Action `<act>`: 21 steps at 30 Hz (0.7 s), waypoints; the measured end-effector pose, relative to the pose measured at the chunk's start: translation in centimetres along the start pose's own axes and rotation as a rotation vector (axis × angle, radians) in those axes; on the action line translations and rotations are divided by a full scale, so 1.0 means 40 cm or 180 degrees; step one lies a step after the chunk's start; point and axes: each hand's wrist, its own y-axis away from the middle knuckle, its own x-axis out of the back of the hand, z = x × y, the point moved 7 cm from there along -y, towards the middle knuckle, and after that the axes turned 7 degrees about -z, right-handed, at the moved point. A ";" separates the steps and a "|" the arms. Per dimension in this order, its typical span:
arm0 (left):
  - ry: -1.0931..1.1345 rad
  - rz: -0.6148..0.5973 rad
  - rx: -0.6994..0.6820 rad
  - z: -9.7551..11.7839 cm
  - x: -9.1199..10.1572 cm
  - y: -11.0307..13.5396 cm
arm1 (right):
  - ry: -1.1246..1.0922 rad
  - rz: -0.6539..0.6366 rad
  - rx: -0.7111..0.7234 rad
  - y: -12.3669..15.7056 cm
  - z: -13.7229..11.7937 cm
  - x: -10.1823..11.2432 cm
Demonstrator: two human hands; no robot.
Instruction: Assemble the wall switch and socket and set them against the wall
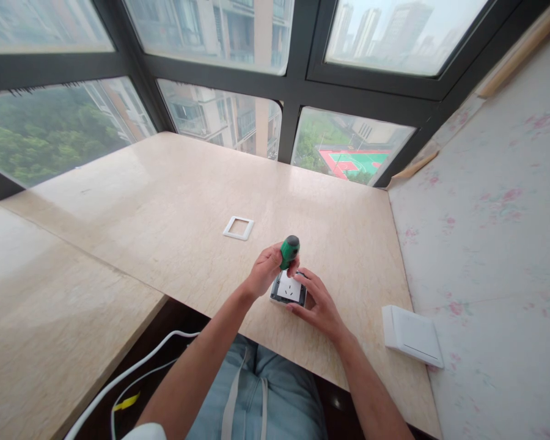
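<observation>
My left hand is wrapped round the green and black handle of a screwdriver, which stands nearly upright over the far edge of a wall socket. Its shaft and tip are mostly hidden by my fingers. The socket has a white face with slots and a dark grey surround, and sits on the beige stone ledge. With thumb at the near right corner and fingers at the far right edge, my right hand grips the socket. Farther away and to the left lies a white square cover frame.
A white switch box rests by the flowered wall on the right. Dark-framed windows border the ledge at the back. White cables hang in the gap at the lower left, near a yellow tag.
</observation>
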 end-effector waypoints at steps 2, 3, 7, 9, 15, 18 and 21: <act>0.0103 0.0024 0.0078 -0.003 0.001 -0.006 | -0.0011 0.0003 -0.0003 0.000 -0.001 0.001; 0.0139 0.0038 0.0098 -0.002 0.001 -0.008 | -0.0018 -0.0005 -0.0009 0.000 -0.002 0.001; 0.0204 0.0115 0.0133 -0.002 -0.001 -0.014 | -0.0038 -0.0046 -0.0049 -0.001 -0.004 0.002; 0.0230 0.0250 0.0151 -0.005 0.003 -0.011 | -0.0045 -0.0057 -0.0060 -0.002 -0.005 0.003; 0.0306 0.0619 -0.0326 0.012 0.030 0.014 | -0.0085 -0.0056 -0.0083 -0.002 -0.006 0.001; 0.0089 0.0795 -0.0455 0.018 0.046 0.024 | -0.0070 -0.0053 -0.0085 -0.001 -0.007 0.002; -0.0194 0.0784 -0.0445 0.020 0.049 0.025 | -0.0058 -0.0040 -0.0081 -0.002 -0.009 0.004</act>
